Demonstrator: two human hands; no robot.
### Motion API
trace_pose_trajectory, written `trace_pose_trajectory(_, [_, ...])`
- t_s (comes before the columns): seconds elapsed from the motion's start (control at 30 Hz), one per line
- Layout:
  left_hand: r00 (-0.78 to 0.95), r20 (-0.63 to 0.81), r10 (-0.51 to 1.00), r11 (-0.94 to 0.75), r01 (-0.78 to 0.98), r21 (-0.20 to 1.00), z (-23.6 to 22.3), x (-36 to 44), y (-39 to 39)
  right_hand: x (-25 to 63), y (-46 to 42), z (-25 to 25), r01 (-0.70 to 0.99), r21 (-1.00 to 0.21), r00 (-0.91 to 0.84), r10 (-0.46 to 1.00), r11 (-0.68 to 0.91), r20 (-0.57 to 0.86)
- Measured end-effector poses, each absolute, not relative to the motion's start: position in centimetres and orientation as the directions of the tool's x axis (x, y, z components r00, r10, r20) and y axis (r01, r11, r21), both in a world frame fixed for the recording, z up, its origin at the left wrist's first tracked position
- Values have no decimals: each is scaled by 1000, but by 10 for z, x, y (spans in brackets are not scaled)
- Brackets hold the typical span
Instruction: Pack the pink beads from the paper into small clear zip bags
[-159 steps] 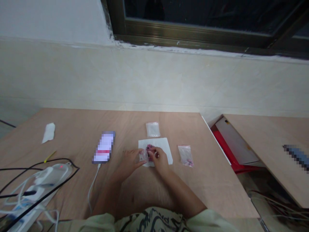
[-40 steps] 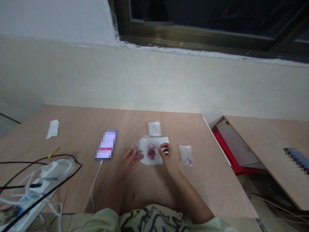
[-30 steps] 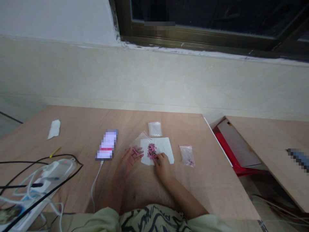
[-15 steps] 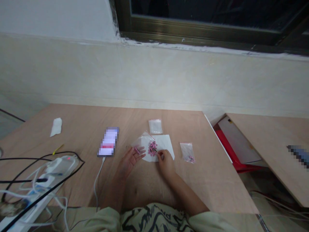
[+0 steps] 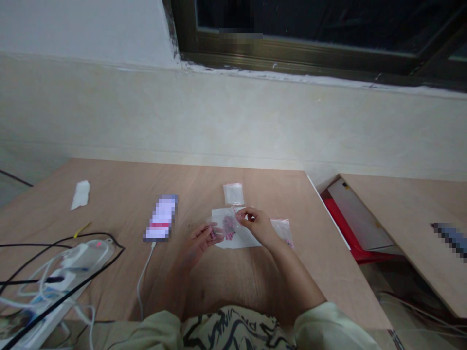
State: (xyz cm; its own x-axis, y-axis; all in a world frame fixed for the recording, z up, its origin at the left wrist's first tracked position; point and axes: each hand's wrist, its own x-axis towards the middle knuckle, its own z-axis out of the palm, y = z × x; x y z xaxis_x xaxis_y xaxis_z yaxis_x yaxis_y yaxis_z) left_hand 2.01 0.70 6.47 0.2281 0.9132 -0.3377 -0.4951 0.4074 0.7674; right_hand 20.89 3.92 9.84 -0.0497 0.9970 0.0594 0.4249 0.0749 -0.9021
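Note:
My left hand [image 5: 200,240] is half curled, palm up, with several small pink beads [image 5: 212,235] at its fingers. My right hand [image 5: 257,224] pinches the red-edged rim of a clear zip bag [image 5: 223,224]. That bag stretches between both hands, over a white sheet of paper [image 5: 248,238]. Through the plastic, a pile of pink beads [image 5: 229,225] on the paper looks hazy. The exact grip of the left fingers on the bag cannot be made out.
A flat clear bag [image 5: 233,194] lies behind the paper, and another bag [image 5: 281,226] with a few beads is partly behind my right forearm. Leftward are a charging phone [image 5: 160,218], a white scrap [image 5: 80,194] and a power strip [image 5: 85,257] with tangled cables.
My right hand has moved from beside the bead pile up to the bag's rim, drawing the bag across the pile. The left fingers, spread before, have curled in around the beads.

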Motion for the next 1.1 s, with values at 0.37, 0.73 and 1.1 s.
trace_pose_trajectory(0.37, [154,-261,953,297,-643,706,40,28,0,198,16,107,243,-970,-137,991,32,-2])
trace_pose_trajectory(0.73, [212,-273,938,323,-255,912,57,21,16,196,28,104,2,-993,28,993,-119,-119])
trace_pose_trajectory(1.1, [173,-284,943,322,-264,909,59,21,22,194,32,105,-169,-956,5,970,-239,-243])
